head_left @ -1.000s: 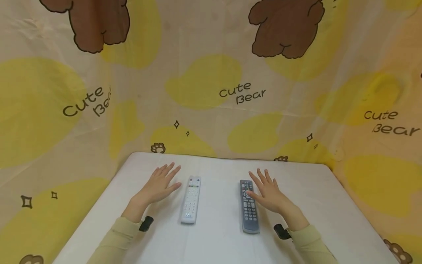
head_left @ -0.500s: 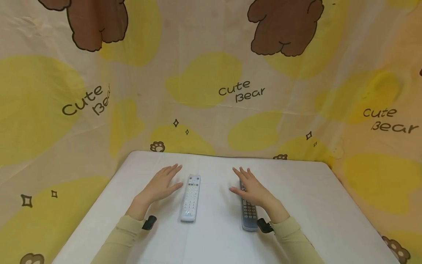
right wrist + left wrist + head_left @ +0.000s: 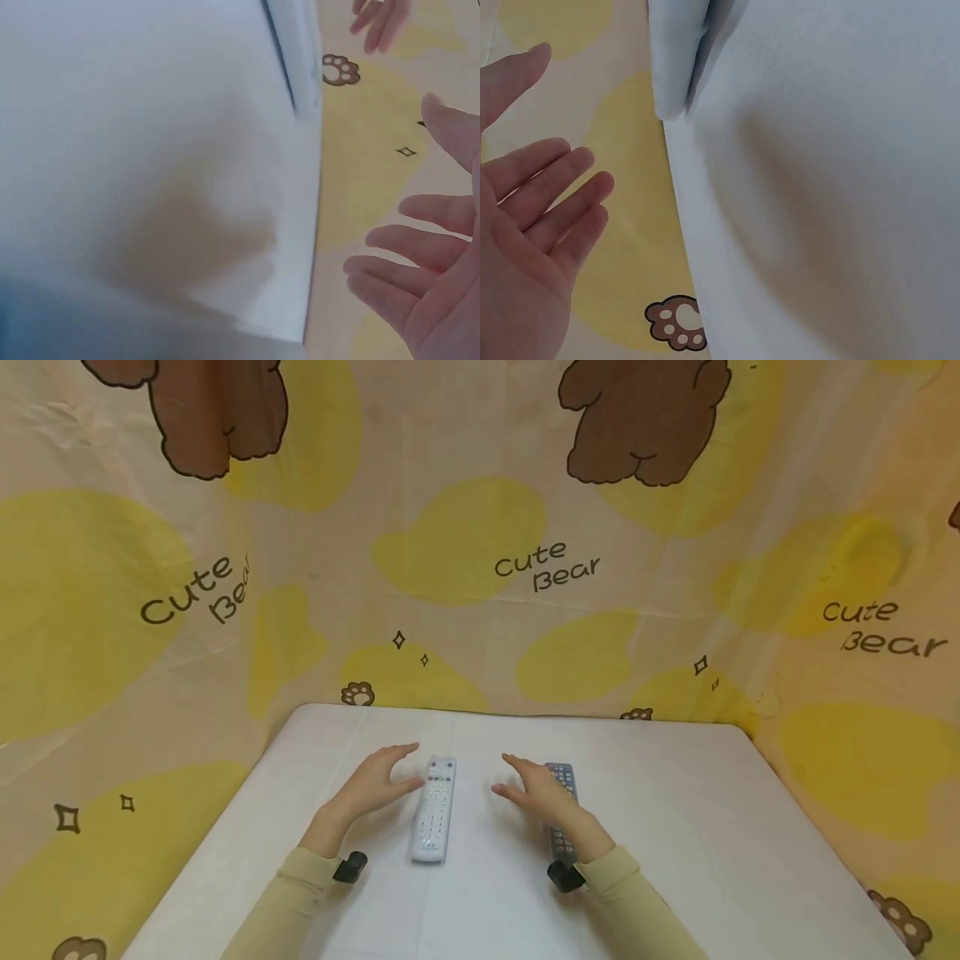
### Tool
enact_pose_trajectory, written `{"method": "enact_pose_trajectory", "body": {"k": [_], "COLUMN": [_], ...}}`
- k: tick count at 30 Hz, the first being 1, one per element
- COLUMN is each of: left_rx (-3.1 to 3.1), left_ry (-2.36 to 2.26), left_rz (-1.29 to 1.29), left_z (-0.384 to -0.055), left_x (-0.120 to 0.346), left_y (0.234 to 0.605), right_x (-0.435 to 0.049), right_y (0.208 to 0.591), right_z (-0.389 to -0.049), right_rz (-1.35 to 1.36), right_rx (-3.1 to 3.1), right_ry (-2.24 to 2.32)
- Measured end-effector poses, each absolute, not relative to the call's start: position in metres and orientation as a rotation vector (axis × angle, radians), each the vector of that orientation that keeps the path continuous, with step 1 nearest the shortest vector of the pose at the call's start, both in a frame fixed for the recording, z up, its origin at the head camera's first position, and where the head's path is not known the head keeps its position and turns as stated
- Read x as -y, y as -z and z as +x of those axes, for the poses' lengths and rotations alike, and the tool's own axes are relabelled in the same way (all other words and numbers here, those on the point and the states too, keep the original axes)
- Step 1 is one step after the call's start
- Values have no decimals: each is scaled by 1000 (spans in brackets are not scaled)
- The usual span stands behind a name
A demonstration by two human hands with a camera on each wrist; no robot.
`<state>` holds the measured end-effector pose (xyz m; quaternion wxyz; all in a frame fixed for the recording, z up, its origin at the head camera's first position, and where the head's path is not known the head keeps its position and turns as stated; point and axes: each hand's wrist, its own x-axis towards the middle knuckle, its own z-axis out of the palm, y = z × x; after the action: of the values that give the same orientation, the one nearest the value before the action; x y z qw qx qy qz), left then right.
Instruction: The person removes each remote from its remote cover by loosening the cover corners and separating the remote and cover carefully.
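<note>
A white remote control (image 3: pixel 432 814) lies on the white table, its far end pointing at the back wall. Just left of it is my left hand (image 3: pixel 375 785), thumb and fingers spread apart, thumb tip at the remote's left edge in the head view. To the right lies a dark grey remote control (image 3: pixel 562 774), partly hidden under my right hand and wrist. My right hand (image 3: pixel 543 793) hovers between the two remotes with thumb and fingers apart, holding nothing. In the left wrist view the white remote's end (image 3: pixel 676 60) shows beyond the left hand (image 3: pixel 540 225).
The white table (image 3: pixel 660 827) has rounded back corners. Behind and beside it hangs a cloth backdrop (image 3: pixel 450 627) with bears, yellow patches and lettering. A black wrist camera (image 3: pixel 350 867) sits on the left wrist, another black camera (image 3: pixel 566 876) on the right.
My right hand has moved left, from over the dark grey remote to the space between both remotes. My left hand has shifted slightly right, closer to the white remote. Both remotes lie still.
</note>
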<state>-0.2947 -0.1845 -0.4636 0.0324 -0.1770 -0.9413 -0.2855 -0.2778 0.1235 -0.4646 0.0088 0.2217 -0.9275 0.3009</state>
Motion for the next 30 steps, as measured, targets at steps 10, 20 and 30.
{"method": "enact_pose_trajectory", "body": {"k": [10,20,30], "left_rx": [2858,2904,2935], "left_ry": [1108,1162,1223], "left_rz": [-528,-427,-412], "left_z": [-300,-304,-303], "left_x": [179,177,177], "left_y": [472,480,485], "right_x": [-91,-64,-46], "right_y": [479,493,500], "right_z": [-289,-293,-292], "right_rz": [658,538,478], "right_rx": [2862,2862,2860], "right_ry": [-1184,-1373,-1453]}}
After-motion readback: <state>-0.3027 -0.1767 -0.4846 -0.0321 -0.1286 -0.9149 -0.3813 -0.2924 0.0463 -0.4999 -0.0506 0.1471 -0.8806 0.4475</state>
